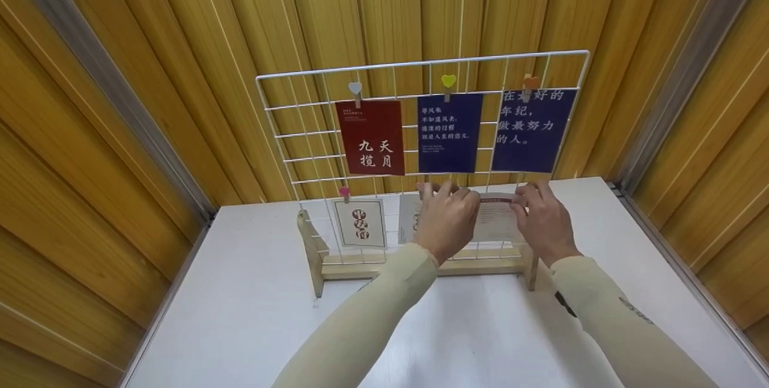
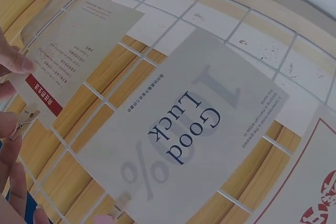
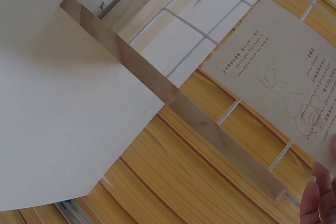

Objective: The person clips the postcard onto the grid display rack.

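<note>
In the left wrist view, fingers of my left hand [image 1: 447, 217] pinch a small wooden clothespin [image 2: 26, 120] by the top edge of a pale postcard [image 2: 79, 45] with a red band. My right hand [image 1: 545, 220] pinches that postcard near its top right corner. The postcard lies against a white wire grid [image 1: 420, 62], its rose line drawing showing in the right wrist view. Beside it, partly behind my left hand in the head view, hangs a grey "Good Luck" postcard [image 2: 173, 124], with a pink-topped clothespin [image 2: 107, 219] at its upper edge.
A red postcard [image 1: 371, 136] and two blue postcards [image 1: 449, 136] hang above from heart-topped clothespins. A white postcard [image 1: 360, 226] with red lettering hangs lower left. The grid stands in a wooden base [image 1: 414, 268] on a white table [image 1: 258, 316], before wood-patterned panels.
</note>
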A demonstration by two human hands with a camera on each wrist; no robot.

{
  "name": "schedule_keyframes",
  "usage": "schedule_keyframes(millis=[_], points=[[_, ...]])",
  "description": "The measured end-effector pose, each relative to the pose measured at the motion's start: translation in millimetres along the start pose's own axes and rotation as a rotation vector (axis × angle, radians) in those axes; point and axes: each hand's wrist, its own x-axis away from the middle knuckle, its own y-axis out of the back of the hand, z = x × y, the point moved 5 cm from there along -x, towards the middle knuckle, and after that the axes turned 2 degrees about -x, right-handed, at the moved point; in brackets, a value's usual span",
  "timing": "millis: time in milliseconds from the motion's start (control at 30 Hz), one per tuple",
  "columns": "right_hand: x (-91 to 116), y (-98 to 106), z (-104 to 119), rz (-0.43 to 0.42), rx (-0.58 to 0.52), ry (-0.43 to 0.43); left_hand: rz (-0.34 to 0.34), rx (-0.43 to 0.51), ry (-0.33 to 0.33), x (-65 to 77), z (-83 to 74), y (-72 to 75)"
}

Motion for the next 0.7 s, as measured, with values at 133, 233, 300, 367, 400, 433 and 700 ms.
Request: schedule_keyframes(millis=[133, 233, 300, 367, 400, 433, 700], points=[[-0.1, -1.2, -1.0, -0.009, -0.002, 0.017, -0.011, -0.017, -0.007, -3.9, -2.3, -2.5], [-0.9, -1.0, -1.3, -0.010, -0.004, 0.020, 0.004, -0.027, -0.007, -7.5, -3.4, -4.0], [-1.3, -0.3, -1.6, -0.009, -0.003, 0.017, 0.019, -0.027, -0.010, -9.6, -4.9, -4.5], [-0.9, -0.5, -1.9, -0.002, -0.006, 0.007, 0.028, -0.028, -0.013, -10.6, -6.3, -5.0], [-0.7, -0.8, -2.1, 0.002, -0.011, 0.001, 0.028, -0.028, -0.014, -10.9, -6.9, -5.1], [-0.5, -1.1, -2.5, 0.006, -0.018, -0.008, 0.022, -0.033, -0.016, -11.4, -7.4, -5.5], [-0.4, -2.9, -5.2, -0.032, -0.039, -0.046, -0.085, -0.058, -0.045, -14.2, -9.8, -6.5]])
